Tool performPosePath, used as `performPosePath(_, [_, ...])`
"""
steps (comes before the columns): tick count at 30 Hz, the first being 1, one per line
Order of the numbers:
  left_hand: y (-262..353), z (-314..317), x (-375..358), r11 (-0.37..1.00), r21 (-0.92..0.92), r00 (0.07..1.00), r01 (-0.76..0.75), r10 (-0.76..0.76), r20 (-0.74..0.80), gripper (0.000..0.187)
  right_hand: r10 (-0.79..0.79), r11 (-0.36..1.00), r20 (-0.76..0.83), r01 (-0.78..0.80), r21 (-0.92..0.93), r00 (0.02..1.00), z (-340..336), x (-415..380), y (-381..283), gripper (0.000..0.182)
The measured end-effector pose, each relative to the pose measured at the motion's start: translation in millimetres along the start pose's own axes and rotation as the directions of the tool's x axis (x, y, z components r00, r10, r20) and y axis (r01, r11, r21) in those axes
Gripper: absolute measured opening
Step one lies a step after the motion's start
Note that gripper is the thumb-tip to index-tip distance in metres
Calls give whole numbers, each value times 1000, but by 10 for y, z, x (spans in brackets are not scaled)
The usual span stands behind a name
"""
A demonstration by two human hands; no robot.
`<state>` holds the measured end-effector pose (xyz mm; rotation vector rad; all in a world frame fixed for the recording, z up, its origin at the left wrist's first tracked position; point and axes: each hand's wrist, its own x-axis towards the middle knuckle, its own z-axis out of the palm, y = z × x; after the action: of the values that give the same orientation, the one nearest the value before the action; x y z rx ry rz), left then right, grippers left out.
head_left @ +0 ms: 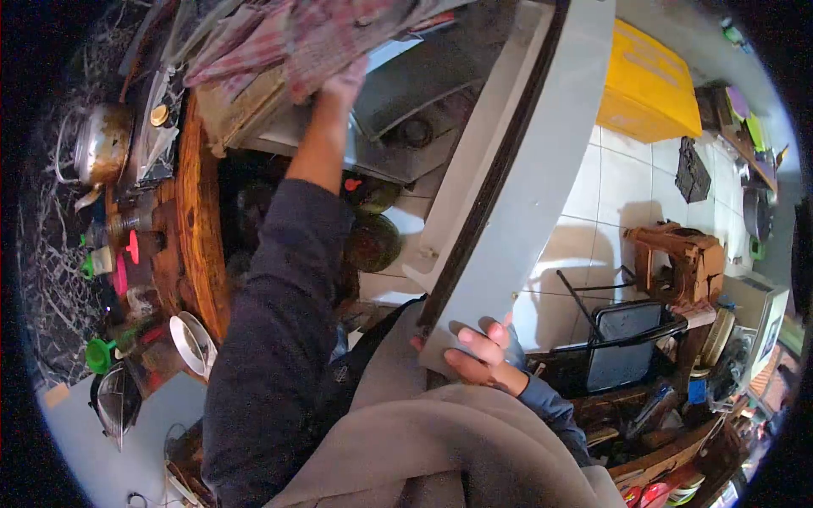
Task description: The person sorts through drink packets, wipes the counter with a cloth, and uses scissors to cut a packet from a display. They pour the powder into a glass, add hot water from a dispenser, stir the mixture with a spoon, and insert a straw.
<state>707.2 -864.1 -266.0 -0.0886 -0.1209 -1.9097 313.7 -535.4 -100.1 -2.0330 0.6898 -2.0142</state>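
My left hand (340, 88) reaches up and away in a dark sleeve. It touches a red-and-white plaid cloth (326, 38), whose folds hide most of its fingers. Close by lie the grey inner surfaces of an open cabinet-like appliance (381, 110). My right hand (481, 351) is closed round the near end of a pale grey door (529, 195), with the fingers bent over its outer face. A dark seal runs along the door's edge, and a white inner lining shows beside it; it looks like a refrigerator door.
To the left are a wooden beam (201, 229), a metal kettle (102, 144) and a white bowl (193, 343). Right of the door, a yellow box (648, 85), a brown carton (677, 258) and a black-framed chair (627, 339) stand on the white tiled floor (584, 212).
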Motion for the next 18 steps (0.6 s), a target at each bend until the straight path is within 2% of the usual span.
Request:
performPosePath(1, [-481, 433, -138, 995, 91, 938, -34, 63, -340, 39, 57, 998, 67, -55, -38, 996, 48, -1, -65, 27])
performPosePath(2, [-1175, 1027, -149, 690, 724, 697, 4, 517, -497, 41, 42, 999, 74, -40, -22, 996, 65, 78, -71, 27])
performPosePath(3, [-1430, 1146, -371, 685, 728, 747, -16, 492, -447, 50, 76, 997, 310, -62, -54, 948, 73, 201, -71, 31])
performPosePath(4, [-1616, 1211, -622, 644, 764, 797, 42, 439, -414, 56, 107, 993, 526, -68, -93, 844, 95, 301, -62, 35])
performPosePath(5, [-1867, 1493, -921, 503, 847, 831, 173, 387, -400, 62, 78, 996, 532, -44, -77, 843, 186, 363, -63, 35])
performPosePath(6, [-1986, 1526, -1217, 516, 825, 799, 229, 384, -462, 61, 143, 987, 601, -67, -147, 786, 343, 419, -83, 40])
performPosePath(7, [-2107, 1473, -1538, 640, 745, 726, 186, 422, -544, 56, 209, 972, 659, -80, -220, 722, 499, 475, -91, 45])
performPosePath(8, [-2119, 1281, -1883, 544, 826, 722, 148, 512, -466, 51, 176, 978, 668, -50, -204, 723, 661, 537, -72, 45])
performPosePath(9, [-2266, 1312, -2153, 595, 802, 730, -57, 573, -373, 46, 180, 965, 666, 1, -262, 724, 846, 599, -30, 47])
performPosePath(10, [-2396, 1731, -2312, 627, 778, 581, 42, 618, -529, 44, 181, 948, 666, 51, -314, 724, 998, 651, 19, 49])
performPosePath(11, [-2440, 1861, -2452, 495, 850, 577, 183, 646, -500, 43, 142, 957, 680, 76, -280, 719, 1135, 675, 95, 49])
performPosePath(12, [-2471, 1948, -2504, 488, 860, 556, 147, 679, -480, 43, 119, 949, 654, 107, -295, 747, 1289, 672, 182, 51])
performPosePath(14, [-2545, 2091, -2510, 507, 857, 623, 98, 640, -450, 46, 44, 954, 639, 157, -255, 768, 1572, 674, 287, 53])
performPosePath(15, [-2589, 2012, -2505, 352, 921, 634, 168, 677, -374, 51, 62, 941, 606, 155, -300, 793, 1693, 686, 338, 53])
performPosePath(16, [-2603, 2054, -2452, 343, 920, 643, 192, 664, -382, 54, 82, 928, 571, 146, -342, 817, 1794, 686, 382, 53])
performPosePath(18, [-2680, 2131, -2312, 470, 882, 612, -38, 709, -352, 58, 20, 935, 572, 187, -301, 820, 1944, 648, 519, 54])
